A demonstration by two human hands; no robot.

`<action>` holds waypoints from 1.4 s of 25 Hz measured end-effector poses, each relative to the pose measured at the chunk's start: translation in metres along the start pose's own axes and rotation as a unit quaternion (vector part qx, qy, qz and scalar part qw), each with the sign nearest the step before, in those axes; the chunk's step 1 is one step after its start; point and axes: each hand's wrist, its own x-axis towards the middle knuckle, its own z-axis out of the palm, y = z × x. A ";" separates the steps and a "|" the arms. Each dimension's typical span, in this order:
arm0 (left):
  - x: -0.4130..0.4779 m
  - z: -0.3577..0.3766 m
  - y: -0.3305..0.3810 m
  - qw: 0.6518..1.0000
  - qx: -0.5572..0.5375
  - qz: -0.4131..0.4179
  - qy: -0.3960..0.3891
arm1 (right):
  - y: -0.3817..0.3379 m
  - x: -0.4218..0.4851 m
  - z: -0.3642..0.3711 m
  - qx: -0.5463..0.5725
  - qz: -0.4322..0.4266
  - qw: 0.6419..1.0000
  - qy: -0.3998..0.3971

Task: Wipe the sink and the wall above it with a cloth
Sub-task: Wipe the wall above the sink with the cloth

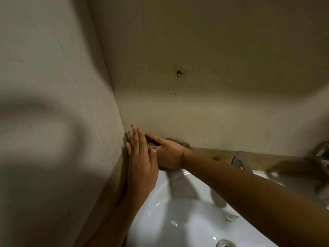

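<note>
A white sink (pixel 178 207) fills the lower middle, with its drain (pixel 225 244) at the bottom edge. Above it rises a beige wall (pixel 204 113). My right hand (pixel 166 154) presses a brownish cloth (pixel 183 144) against the foot of that wall, near the left corner; most of the cloth is hidden under the hand. My left hand (pixel 140 163) lies flat with straight fingers against the side wall (pixel 53 122), right beside the right hand.
A metal tap (pixel 320 152) stands at the right edge on a brown ledge (pixel 219 155) behind the basin. A dark hole (pixel 179 73) marks the wall higher up. A blurred shadow covers the left wall.
</note>
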 end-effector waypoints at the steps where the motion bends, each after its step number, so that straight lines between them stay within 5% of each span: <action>1: 0.002 -0.005 0.005 1.000 -0.004 -0.004 0.005 | 0.007 -0.001 -0.005 -0.013 -0.006 1.000 -0.007; 12: 0.062 -0.076 0.069 0.994 -0.049 0.031 0.098 | 0.138 0.006 -0.094 0.019 0.106 0.994 -0.020; 20: 0.083 -0.084 0.084 0.993 -0.073 0.035 0.089 | 0.199 -0.002 -0.103 0.007 0.255 0.959 0.125; 35: 0.036 -0.024 -0.001 0.999 -0.005 -0.011 -0.039 | 0.014 -0.046 0.007 -0.005 0.012 1.000 0.027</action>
